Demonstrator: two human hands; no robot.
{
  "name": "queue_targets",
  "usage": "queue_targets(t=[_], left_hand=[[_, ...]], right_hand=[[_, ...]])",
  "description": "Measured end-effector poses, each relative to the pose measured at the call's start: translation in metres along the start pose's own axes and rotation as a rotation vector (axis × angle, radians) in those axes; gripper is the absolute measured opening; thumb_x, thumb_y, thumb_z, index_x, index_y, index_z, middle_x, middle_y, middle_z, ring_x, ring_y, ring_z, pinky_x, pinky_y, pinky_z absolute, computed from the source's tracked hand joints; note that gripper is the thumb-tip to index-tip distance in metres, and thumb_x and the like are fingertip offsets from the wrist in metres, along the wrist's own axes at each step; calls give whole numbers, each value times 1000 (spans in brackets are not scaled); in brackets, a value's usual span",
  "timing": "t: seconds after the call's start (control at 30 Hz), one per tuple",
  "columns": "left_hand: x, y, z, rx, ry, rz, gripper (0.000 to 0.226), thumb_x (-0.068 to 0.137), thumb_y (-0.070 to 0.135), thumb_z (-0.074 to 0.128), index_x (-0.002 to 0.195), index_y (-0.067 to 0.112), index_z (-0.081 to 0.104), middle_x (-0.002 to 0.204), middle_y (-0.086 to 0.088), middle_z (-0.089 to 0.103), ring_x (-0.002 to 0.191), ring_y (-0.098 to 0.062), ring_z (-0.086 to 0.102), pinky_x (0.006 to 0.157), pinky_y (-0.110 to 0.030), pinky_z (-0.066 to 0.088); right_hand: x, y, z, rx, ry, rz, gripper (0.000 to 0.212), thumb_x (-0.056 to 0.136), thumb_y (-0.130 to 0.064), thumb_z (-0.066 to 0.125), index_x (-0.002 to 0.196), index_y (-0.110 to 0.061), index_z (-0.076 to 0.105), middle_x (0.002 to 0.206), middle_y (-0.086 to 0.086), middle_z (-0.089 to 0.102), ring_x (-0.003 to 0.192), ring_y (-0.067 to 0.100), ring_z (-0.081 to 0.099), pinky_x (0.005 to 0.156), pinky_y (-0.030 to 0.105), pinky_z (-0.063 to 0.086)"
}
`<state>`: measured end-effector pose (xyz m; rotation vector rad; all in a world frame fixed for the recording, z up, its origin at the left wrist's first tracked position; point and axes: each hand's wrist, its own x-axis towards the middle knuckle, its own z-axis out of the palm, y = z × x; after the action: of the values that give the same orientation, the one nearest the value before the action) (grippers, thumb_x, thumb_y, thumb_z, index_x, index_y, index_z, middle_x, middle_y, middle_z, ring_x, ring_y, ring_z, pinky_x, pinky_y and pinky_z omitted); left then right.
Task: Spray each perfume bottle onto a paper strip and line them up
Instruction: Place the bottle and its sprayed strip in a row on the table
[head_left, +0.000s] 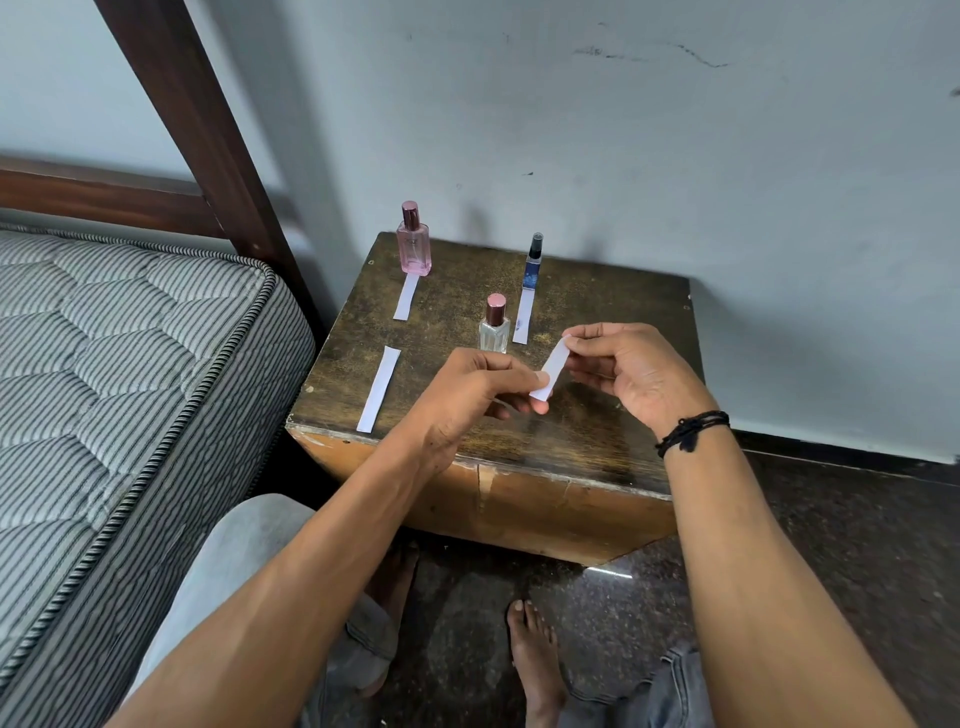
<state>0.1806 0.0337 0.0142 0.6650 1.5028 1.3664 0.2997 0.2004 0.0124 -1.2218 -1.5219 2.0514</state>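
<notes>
On the small wooden table (613, 415) stand three perfume bottles. A pink bottle (413, 244) is at the back left with a paper strip (406, 296) lying in front of it. A slim blue bottle (533, 265) stands at the back middle, with a strip (523, 317) before it. A clear bottle with a pink cap (494, 325) stands nearer, just beyond my hands. Another strip (379, 388) lies at the front left. Above the table, my left hand (467, 400) pinches the lower end of a white paper strip (551, 370) and my right hand (623, 369) pinches its upper end.
A striped mattress (119, 395) on a dark wooden bed frame (208, 135) lies close to the table's left. A pale wall (675, 156) runs right behind the table. My bare feet (535, 654) rest on the dark floor below.
</notes>
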Motion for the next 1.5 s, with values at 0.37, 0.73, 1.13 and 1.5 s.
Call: queue_targets(t=[0.37,0.73,1.13,1.5], left_hand=[[0,2,2,59,31,38,14,86,12,73,79,0,75,76,-16,74,75,-20,60,67,-27,43],[0,6,2,-35,84,-29,10,86,13,70,77,10,73,75,-16,72,66,-14,59,60,-20,42],[-2,5,3,32,76,-39,12,85,10,70,83,-2,74,75,-16,73,76,-21,58,64,-25,40],[-1,5,3,66,98,-89,10,84,10,69,77,5,74,71,-14,73,71,-19,61,60,-23,41]], right_hand=[[1,0,0,51,80,72,7,82,-2,75,80,-7,79,80,7,73,64,11,66,71,27,59],[1,4,5,-58,44,126,8,82,2,74,79,-5,77,68,5,70,59,12,63,66,26,58],[3,2,1,-39,60,75,12,83,4,74,78,-5,79,74,7,72,61,12,64,66,25,59],[3,0,-1,-50,49,20,13,83,5,73,79,-5,79,78,8,74,63,13,65,70,27,60]])
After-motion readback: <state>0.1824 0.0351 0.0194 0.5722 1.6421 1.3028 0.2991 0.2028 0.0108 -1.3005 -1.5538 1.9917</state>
